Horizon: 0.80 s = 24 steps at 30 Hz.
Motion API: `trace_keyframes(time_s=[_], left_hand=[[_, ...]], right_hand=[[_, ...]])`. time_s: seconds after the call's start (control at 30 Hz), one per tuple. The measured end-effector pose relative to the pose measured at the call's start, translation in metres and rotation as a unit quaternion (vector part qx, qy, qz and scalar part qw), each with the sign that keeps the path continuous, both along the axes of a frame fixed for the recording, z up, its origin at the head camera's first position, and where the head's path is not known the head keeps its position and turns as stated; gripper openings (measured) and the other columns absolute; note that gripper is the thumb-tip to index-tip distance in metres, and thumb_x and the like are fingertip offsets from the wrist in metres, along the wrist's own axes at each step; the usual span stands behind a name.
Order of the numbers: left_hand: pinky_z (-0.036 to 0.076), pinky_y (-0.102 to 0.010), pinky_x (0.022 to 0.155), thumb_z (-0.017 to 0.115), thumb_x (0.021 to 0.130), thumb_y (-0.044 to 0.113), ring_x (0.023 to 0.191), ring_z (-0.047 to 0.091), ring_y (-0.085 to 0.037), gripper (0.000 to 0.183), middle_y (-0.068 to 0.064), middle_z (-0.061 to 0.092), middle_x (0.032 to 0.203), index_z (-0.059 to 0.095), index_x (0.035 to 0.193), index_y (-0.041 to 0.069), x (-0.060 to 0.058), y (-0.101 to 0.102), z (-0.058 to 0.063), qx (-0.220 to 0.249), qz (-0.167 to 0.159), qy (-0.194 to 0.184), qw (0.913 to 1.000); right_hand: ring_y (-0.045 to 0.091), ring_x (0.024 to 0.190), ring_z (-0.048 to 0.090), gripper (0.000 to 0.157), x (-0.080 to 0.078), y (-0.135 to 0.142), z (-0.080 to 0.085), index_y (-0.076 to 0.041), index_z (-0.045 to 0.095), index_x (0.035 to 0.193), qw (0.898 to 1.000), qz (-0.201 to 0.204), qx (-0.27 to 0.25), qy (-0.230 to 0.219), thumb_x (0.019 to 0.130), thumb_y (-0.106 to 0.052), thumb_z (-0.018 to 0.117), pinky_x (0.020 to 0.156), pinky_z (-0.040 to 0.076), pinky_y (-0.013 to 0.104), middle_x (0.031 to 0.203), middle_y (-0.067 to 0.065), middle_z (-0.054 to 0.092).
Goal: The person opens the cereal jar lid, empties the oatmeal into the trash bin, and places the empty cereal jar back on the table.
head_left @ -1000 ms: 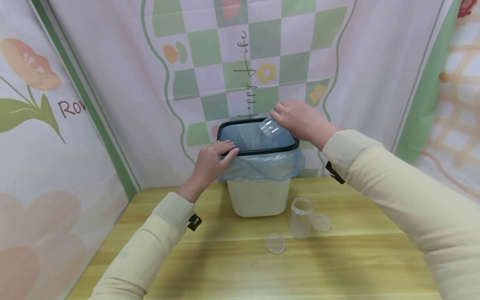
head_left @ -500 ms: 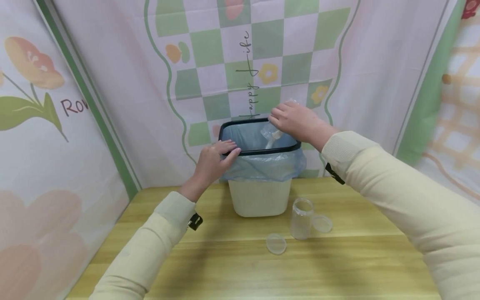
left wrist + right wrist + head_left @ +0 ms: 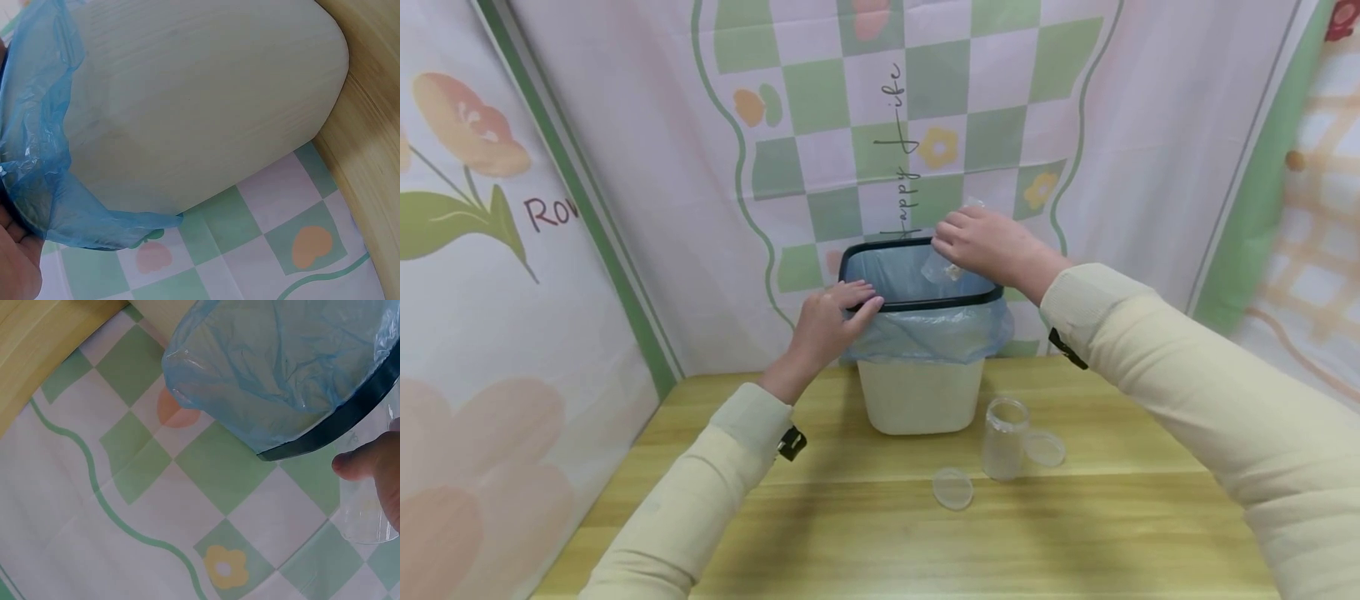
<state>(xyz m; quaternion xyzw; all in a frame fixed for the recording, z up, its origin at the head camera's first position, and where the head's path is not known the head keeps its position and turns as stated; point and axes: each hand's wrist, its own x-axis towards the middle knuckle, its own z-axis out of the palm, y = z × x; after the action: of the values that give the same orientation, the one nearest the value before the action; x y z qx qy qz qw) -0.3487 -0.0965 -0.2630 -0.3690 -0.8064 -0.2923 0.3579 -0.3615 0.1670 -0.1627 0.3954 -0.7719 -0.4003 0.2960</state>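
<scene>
A cream trash can point(image 3: 921, 398) stands on the table, lined with a blue plastic bag point(image 3: 932, 329) under a black rim. My left hand point(image 3: 829, 323) holds the rim at its front left corner. Above the opening's right side, my right hand point(image 3: 988, 243) grips a clear plastic jar point(image 3: 367, 515), tipped mouth-down toward the bag. A small white clump point(image 3: 953, 272) shows near the jar's mouth; the hand hides much of the jar. Another clear jar point(image 3: 1003, 443), lidless, stands upright on the table in front of the can.
Two clear round lids lie on the wooden table point(image 3: 880, 533): one lid point(image 3: 952, 489) left of the standing jar, the other lid point(image 3: 1045, 448) beside it on the right. A patterned curtain point(image 3: 820, 92) hangs close behind the can.
My right hand has tipped the jar further over the can. White contents streamed out half a second ago; now only a small clump shows. My left hand stays on the rim.
</scene>
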Motion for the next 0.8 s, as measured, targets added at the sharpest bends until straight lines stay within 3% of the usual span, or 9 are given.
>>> trace_keyframes(time_s=[0.8], left_hand=[[0.045,-0.037,0.101,0.067,0.093,0.021,0.107,0.066,-0.023,0.025,-0.012,0.072,0.104,0.074,0.107,0.002,-0.0014,0.0001,-0.0003,-0.004,0.006,0.013,0.9999]], right_hand=[[0.030,0.110,0.052,0.038,-0.0028,-0.0100,-0.0026,-0.003,0.061,0.121,0.993,0.065,0.068,0.075,0.086,0.003,0.071,0.102,0.040,0.038,0.120,0.015,0.058]])
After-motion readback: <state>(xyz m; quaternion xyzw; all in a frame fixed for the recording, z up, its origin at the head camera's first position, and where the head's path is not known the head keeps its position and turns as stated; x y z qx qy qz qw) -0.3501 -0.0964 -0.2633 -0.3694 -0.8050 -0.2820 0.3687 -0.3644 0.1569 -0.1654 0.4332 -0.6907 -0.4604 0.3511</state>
